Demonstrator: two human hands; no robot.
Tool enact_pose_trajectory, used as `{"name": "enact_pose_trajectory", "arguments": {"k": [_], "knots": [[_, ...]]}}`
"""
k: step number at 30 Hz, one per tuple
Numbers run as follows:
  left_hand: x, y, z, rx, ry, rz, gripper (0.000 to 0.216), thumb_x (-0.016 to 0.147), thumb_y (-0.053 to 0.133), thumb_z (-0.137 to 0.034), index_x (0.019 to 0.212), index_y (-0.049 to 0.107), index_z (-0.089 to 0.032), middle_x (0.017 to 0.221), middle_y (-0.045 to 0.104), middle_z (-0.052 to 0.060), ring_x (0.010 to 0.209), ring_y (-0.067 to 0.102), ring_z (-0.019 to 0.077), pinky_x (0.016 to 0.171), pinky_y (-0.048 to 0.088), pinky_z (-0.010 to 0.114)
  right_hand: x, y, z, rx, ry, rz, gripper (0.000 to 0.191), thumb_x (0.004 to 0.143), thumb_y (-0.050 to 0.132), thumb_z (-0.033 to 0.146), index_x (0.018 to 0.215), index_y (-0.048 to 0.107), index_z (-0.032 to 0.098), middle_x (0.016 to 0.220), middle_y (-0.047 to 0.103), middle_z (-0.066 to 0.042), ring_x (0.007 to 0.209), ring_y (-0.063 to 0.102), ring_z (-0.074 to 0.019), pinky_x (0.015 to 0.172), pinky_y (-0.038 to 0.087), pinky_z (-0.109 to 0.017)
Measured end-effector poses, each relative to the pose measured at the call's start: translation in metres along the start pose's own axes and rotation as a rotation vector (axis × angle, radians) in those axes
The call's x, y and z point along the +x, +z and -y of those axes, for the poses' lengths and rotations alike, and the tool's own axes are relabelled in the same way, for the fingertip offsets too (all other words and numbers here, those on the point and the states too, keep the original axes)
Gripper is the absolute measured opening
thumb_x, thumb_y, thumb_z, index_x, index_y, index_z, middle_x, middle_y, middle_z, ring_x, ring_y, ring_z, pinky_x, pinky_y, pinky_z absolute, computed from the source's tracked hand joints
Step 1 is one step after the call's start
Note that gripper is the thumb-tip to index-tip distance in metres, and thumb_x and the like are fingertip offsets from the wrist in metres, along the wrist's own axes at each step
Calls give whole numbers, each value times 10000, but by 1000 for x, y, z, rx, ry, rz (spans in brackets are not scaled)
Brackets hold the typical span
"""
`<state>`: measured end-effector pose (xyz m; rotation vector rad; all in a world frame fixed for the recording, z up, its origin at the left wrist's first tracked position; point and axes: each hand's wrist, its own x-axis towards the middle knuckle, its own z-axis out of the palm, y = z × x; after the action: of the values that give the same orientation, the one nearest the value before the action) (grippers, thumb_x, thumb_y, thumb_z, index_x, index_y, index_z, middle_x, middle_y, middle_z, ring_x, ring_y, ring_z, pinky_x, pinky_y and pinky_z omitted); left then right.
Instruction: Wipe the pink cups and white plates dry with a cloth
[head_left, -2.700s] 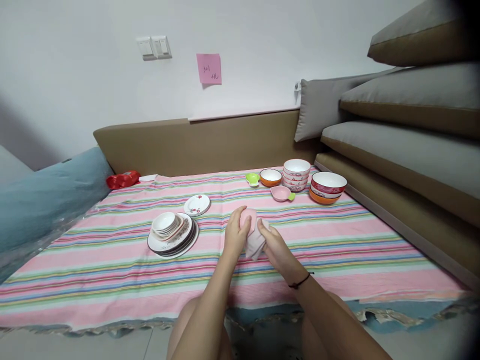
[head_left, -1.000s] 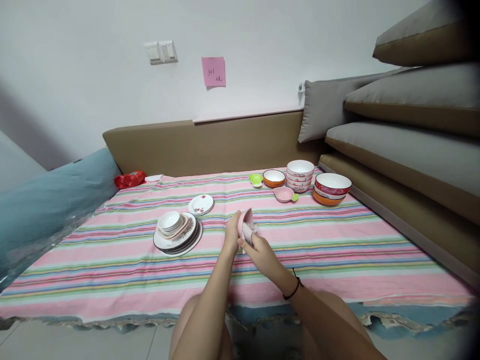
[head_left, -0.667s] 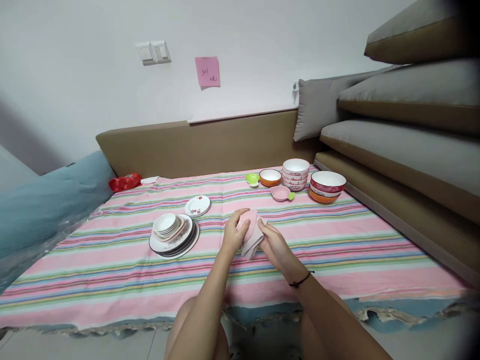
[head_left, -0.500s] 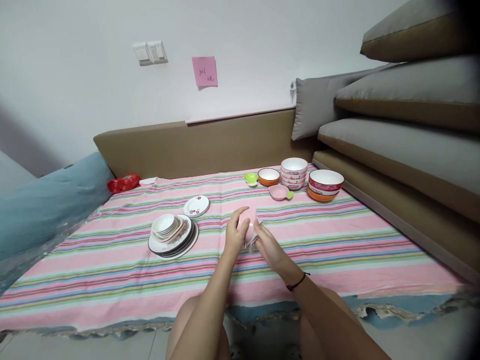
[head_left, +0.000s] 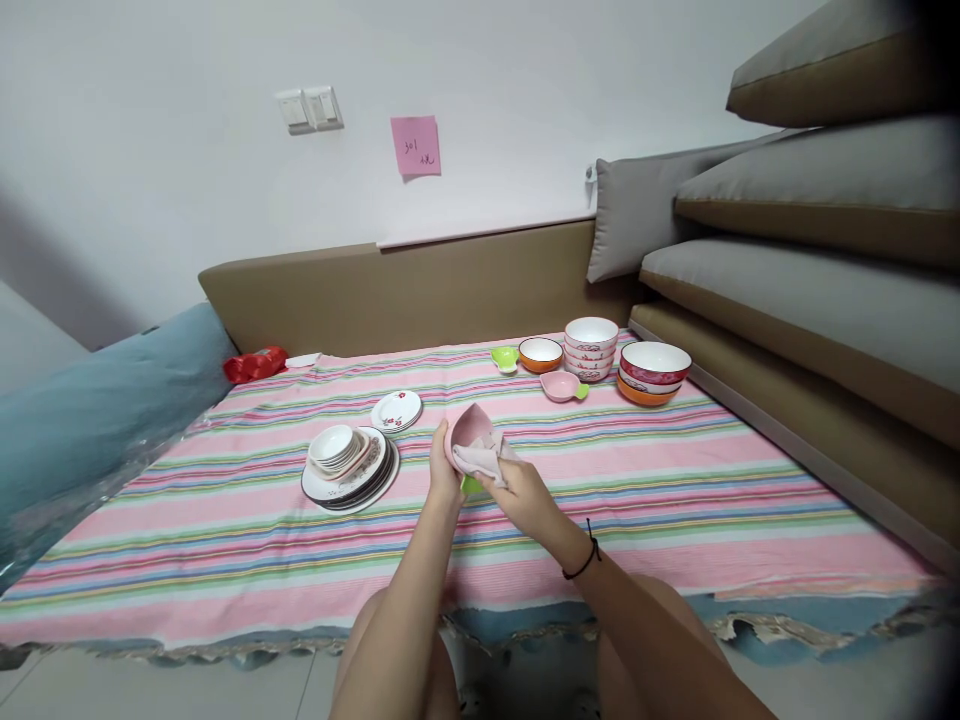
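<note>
My left hand point(head_left: 444, 474) grips a small pink dish point(head_left: 466, 430) with a green tab at its lower edge, held tilted above the striped cloth point(head_left: 675, 480). A pale pink rag point(head_left: 480, 458) is pressed into the dish's hollow by my right hand point(head_left: 523, 496), whose fingers are closed on it. A black band circles my right wrist. Both hands meet over the middle of the cloth.
A stack of plates and small dishes point(head_left: 347, 462) lies left of my hands, with a flowered saucer point(head_left: 396, 409) behind it. Bowls point(head_left: 655, 371) and small dishes point(head_left: 562, 386) stand at the far right. Grey cushions point(head_left: 810, 190) rise on the right, a blue pillow point(head_left: 97, 400) on the left.
The pink dish has turned so its hollow faces me, and the green tab now shows below. My right hand has pushed the rag inside it. Both hands shifted slightly left.
</note>
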<state>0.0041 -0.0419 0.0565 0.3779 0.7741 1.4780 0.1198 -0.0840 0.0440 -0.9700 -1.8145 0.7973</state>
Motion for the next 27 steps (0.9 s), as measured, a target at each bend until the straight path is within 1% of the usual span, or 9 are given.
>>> {"name": "enact_pose_trajectory", "arguments": {"k": [2,5,7,9,11,18,22,25,27], "knots": [[0,2,-2,-69,-15,-13,287,812,566,-389,802,672,-122,688,696,57,595,651,178,651,521,278,1,-7,-1,288,99,-13,297,857,583,383,1043,688,177,1049,713,-81,973,647,-258,877,479,-386],[3,2,-4,-161,16,-46,228,810,565,-333,871,675,-143,696,688,26,611,642,156,655,514,252,3,-18,-5,742,314,-58,384,729,711,491,944,694,173,921,732,-53,848,667,-226,788,508,-341],[6,0,-6,-188,33,-67,246,801,571,-318,948,674,-150,764,695,30,676,650,165,693,518,265,5,-27,-10,944,403,-155,406,649,785,462,931,688,187,903,734,-36,825,668,-206,763,513,-311],[9,-4,-9,-198,26,-92,279,798,573,-325,1006,665,-163,840,694,41,740,653,187,728,523,299,8,-37,-18,1027,443,-248,400,624,808,408,939,680,198,931,733,-29,851,669,-198,770,514,-293],[11,-9,-11,-201,10,-125,294,806,562,-344,1036,656,-188,880,685,46,772,647,204,750,527,341,11,-44,-28,987,468,-250,364,646,778,378,945,667,203,964,729,-31,879,669,-197,771,516,-287],[9,-17,-18,-176,-19,-153,301,827,503,-354,1055,641,-212,917,662,59,818,624,228,792,527,443,11,-49,-64,650,557,-70,363,638,675,308,975,639,177,984,711,-78,838,674,-220,704,526,-303],[5,-20,-21,-198,-32,-140,301,819,514,-365,1042,646,-211,930,655,68,834,618,236,794,526,462,4,-55,-88,327,658,-103,467,598,667,209,1060,608,174,1052,686,-94,904,647,-225,742,494,-307],[2,-23,-24,-213,-30,-138,297,827,510,-374,1038,651,-220,935,654,66,821,616,236,798,522,488,-1,-63,-105,82,697,-134,329,567,652,162,895,632,160,974,687,-88,936,619,-231,781,453,-299],[0,-24,-27,-217,-24,-132,296,837,496,-377,1037,651,-224,934,653,64,815,616,235,803,520,501,-4,-65,-112,-26,693,-108,190,573,660,185,760,629,164,855,687,-63,879,618,-230,753,440,-292]]}}
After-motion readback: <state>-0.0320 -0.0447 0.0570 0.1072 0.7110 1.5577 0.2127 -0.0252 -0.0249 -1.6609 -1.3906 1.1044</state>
